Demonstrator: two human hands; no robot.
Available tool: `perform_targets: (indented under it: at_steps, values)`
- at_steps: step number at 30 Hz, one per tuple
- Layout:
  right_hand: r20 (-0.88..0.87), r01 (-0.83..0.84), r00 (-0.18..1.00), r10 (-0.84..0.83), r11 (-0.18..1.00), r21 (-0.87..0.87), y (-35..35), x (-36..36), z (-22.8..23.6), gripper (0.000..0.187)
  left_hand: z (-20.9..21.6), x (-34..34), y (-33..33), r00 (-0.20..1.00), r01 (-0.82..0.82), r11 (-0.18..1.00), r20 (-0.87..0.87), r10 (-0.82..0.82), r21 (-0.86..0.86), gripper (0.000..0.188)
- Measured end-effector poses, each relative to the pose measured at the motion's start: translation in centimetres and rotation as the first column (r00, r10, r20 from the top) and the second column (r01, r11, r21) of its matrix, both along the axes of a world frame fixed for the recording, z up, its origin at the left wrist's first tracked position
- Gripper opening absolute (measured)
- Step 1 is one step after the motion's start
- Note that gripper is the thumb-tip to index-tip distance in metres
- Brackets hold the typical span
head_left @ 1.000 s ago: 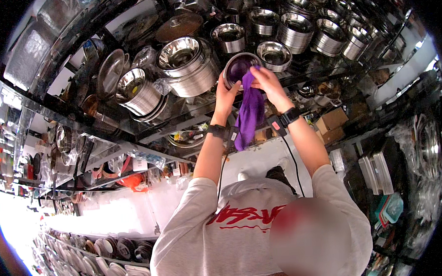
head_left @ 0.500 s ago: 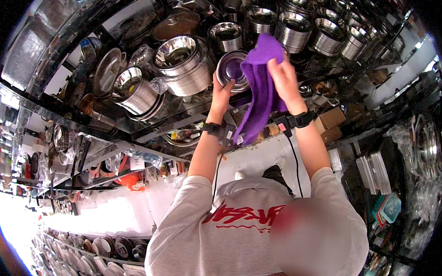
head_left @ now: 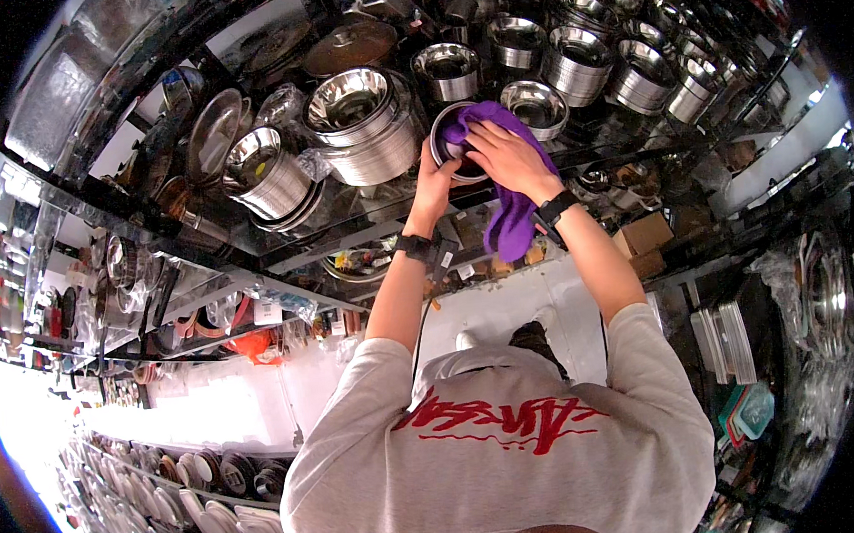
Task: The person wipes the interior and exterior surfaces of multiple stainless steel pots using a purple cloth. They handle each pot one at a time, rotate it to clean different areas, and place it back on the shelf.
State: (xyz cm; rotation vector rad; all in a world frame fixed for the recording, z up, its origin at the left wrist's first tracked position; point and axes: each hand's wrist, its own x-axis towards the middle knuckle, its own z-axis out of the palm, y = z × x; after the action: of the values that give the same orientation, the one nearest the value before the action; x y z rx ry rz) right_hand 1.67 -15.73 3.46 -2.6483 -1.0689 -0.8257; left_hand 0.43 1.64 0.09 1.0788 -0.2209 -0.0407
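Observation:
My left hand [head_left: 436, 171] grips the rim of a small steel bowl [head_left: 449, 149] held up in front of a shelf of steel ware. My right hand [head_left: 501, 155] presses a purple cloth [head_left: 512, 215] against the bowl's inside, and the rest of the cloth hangs down past my right wrist. Both wrists wear dark bands. My grey shirt with red print fills the lower middle of the view.
Stacks of steel bowls [head_left: 364, 126] and pots [head_left: 571, 65] crowd the dark shelves [head_left: 350, 241] around my hands. A copper-coloured lid [head_left: 349, 46] lies higher up. Cardboard boxes [head_left: 645, 238] sit lower right, plates [head_left: 198, 472] line racks lower left, and a white floor [head_left: 505, 306] shows below.
My right hand moved the purple cloth from over the bowl's top down into the bowl. My left hand keeps its hold on the rim.

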Motion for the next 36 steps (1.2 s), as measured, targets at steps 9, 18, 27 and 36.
perform_targets:
  at_steps: [9,18,27,36]
  values:
    - [-0.041,0.09,0.996,-0.084,0.981,0.171,0.7,-1.9,-0.4,0.038,0.5,-0.6,-0.5,0.998,-0.008,1.0,0.058,0.006,0.03,0.058]
    - [-0.043,0.183,0.983,-0.179,0.948,0.259,1.3,-0.4,-1.4,0.018,-0.5,0.1,-0.3,0.991,-0.005,0.996,0.134,-0.007,0.086,0.061]
    - [-0.527,0.28,0.837,0.146,0.714,0.642,1.8,-1.8,0.5,0.023,0.3,-0.5,-0.3,0.999,-0.034,0.992,0.019,0.032,0.124,0.056]
    - [0.006,0.006,1.0,-0.006,0.999,0.032,0.3,-1.3,-0.4,0.044,0.3,-0.6,-0.3,0.997,-0.071,0.997,0.008,0.07,0.019,0.054]
